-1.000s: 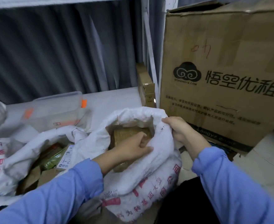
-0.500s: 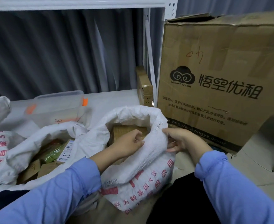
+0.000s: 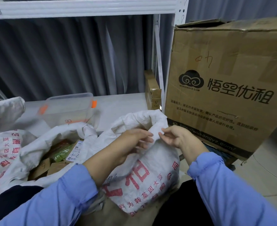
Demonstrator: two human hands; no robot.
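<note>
- Head view: the left hand (image 3: 133,141) and the right hand (image 3: 175,136) meet on the rolled rim of the white sack (image 3: 142,168).
- Each hand pinches the same fold between thumb and fingers, the right from the side of the big cardboard box (image 3: 224,66).
- The white sack stands just left of that box, red print on its front and its mouth drawn narrow.
- Further left of the box, a second sack (image 3: 12,144) lies open with small cartons and a green packet inside.
- A clear tub (image 3: 69,108) with orange clips sits well left of the box.
- 1 slim carton (image 3: 152,90) stands upright just beside the box's left edge.
</note>
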